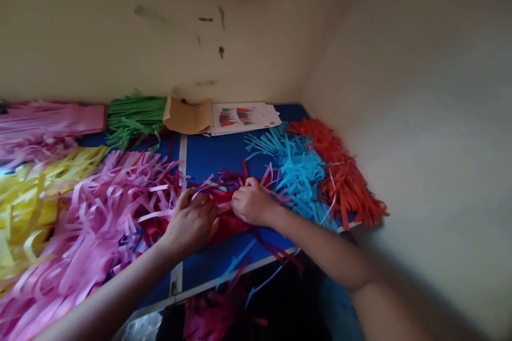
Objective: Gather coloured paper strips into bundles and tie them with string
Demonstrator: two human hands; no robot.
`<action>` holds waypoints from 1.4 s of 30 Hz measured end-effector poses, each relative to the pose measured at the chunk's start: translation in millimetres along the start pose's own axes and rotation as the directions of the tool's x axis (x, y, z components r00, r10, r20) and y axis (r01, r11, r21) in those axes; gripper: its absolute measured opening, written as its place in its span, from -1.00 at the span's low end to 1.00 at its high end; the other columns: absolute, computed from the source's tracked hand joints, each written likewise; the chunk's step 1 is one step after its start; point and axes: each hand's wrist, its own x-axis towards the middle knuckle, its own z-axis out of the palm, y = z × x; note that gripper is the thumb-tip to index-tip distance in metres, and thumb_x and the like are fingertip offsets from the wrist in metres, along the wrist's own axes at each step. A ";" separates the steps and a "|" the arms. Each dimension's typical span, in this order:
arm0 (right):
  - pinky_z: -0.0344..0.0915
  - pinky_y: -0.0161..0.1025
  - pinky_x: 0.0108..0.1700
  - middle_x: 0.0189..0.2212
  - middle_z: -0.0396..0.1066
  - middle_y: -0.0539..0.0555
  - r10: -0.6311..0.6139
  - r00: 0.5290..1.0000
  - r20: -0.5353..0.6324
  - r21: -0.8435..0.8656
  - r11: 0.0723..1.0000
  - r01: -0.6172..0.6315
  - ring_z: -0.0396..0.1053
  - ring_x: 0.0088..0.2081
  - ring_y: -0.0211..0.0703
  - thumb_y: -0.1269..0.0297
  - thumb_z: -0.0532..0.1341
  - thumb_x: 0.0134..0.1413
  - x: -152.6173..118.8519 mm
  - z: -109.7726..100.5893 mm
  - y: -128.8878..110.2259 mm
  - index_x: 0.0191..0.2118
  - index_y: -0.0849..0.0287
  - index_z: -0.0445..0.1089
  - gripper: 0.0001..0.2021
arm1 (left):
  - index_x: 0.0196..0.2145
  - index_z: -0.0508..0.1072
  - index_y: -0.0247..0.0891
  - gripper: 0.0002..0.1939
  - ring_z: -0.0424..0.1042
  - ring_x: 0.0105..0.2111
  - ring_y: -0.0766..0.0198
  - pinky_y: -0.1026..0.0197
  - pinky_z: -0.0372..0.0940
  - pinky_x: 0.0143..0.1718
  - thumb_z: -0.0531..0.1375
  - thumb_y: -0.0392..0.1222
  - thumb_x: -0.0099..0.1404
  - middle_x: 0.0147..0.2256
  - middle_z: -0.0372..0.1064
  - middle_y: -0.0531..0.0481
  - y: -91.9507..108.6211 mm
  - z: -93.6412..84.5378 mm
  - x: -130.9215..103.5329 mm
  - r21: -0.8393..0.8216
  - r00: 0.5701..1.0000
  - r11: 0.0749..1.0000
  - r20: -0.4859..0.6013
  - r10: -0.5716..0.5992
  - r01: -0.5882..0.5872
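Red fringed paper (pixel 230 225) lies at the middle of the blue table (pixel 216 154), partly under both hands. My left hand (pixel 194 218) is closed on its left part, fingers curled over the paper. To the right, my right hand (pixel 253 202) pinches the same red paper, fingertips pressed together. A narrow gap separates the hands, and a pink strip crosses the paper between them. Loose red and pink strips stick out behind the hands. My fingertips are partly hidden by the backs of the hands.
Pink fringes (pixel 100 207) and yellow fringes (pixel 32 202) spread at left, green fringes (pixel 136 117) behind. A brown envelope (pixel 188 116) and printed packet (pixel 244 117) lie near the wall. Blue fringes (pixel 300 165) and orange fringes (pixel 348 186) sit right. White string trails over the front edge.
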 end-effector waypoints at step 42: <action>-0.02 0.02 -0.03 -0.27 0.50 0.07 -0.017 0.994 -0.110 -0.020 1.000 0.015 0.21 -0.08 -0.03 0.38 0.18 0.27 -4.3 -4.0 -4.5 -0.36 0.15 0.50 -0.81 | -0.29 0.56 0.03 -0.69 0.44 -0.10 0.05 -0.14 -0.02 0.14 0.14 -0.40 0.24 -0.27 0.58 0.08 0.1 -3.1 -10.4 -0.040 0.997 0.996 -0.012 -0.080 0.079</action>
